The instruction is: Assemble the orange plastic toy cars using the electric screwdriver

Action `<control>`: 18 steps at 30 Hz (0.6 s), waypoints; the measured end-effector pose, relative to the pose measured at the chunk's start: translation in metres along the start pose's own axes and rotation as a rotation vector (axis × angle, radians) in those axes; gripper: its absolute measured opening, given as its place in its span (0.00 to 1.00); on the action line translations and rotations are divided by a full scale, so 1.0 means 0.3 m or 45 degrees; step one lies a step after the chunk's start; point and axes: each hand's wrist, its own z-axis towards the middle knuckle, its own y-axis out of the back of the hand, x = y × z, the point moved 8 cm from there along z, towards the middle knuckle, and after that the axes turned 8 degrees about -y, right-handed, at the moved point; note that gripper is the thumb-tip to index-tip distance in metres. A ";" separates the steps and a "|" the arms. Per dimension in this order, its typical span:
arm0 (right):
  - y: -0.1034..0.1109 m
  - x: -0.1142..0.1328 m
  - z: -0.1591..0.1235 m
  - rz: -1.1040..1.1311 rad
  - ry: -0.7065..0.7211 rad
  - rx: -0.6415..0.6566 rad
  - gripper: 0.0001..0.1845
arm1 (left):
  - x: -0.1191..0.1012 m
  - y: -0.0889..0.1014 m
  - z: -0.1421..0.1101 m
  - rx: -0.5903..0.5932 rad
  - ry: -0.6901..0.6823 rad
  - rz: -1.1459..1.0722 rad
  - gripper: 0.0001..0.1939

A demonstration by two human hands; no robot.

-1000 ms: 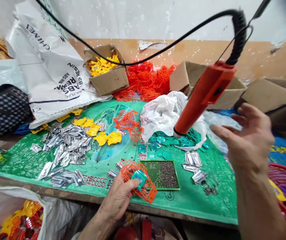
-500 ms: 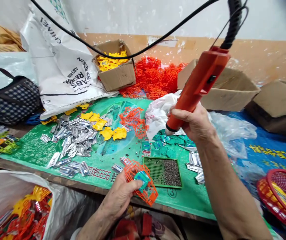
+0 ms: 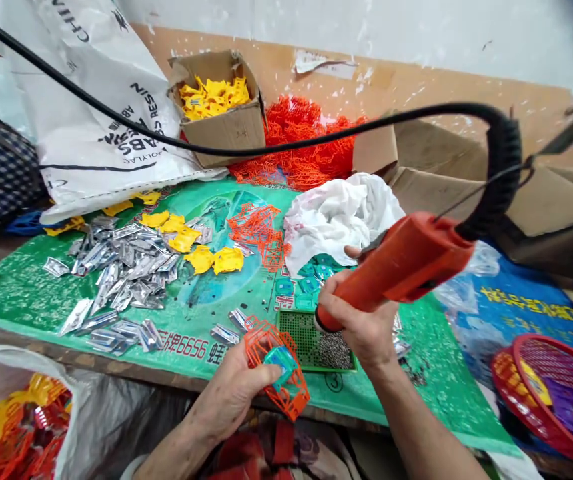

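Observation:
My left hand (image 3: 236, 390) is closed on an orange plastic frame (image 3: 276, 370) with a teal piece (image 3: 280, 363) pressed onto it, held at the table's near edge. Wrapped in my right hand (image 3: 361, 320) is an orange electric screwdriver (image 3: 401, 267), tilted down to the left, its tip low over the green screw tray (image 3: 316, 340). The tool's black cord (image 3: 216, 147) runs up and left across the view. Small dark screws lie in the tray.
Silver foil pieces (image 3: 116, 280), yellow parts (image 3: 201, 257), orange frames (image 3: 261, 233) and teal pieces (image 3: 306, 283) lie on the green mat (image 3: 31, 293). A cardboard box of yellow parts (image 3: 216, 107) stands behind. White cloth (image 3: 336, 213), a red basket (image 3: 556, 393) at right, a bag of parts at lower left.
My right hand has taken hold of the hanging screwdriver and pulled it down and left, toward the screw tray. The left hand keeps the orange frame almost still.

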 end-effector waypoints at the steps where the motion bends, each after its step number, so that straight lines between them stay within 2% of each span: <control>1: 0.004 -0.013 -0.007 0.018 0.001 -0.030 0.26 | 0.005 0.000 -0.002 0.007 0.005 -0.001 0.15; 6: 0.020 -0.045 -0.015 0.033 0.042 -0.105 0.33 | 0.029 -0.003 -0.013 0.047 0.041 -0.004 0.12; 11: 0.027 -0.068 -0.007 0.103 0.003 -0.133 0.34 | 0.038 -0.010 -0.013 0.054 0.087 -0.012 0.10; 14: 0.025 -0.065 -0.005 0.126 0.011 -0.132 0.30 | 0.044 -0.012 -0.009 0.048 0.103 -0.018 0.10; 18: 0.018 -0.056 -0.006 0.071 0.021 -0.120 0.17 | 0.055 -0.009 -0.004 0.049 0.109 -0.018 0.08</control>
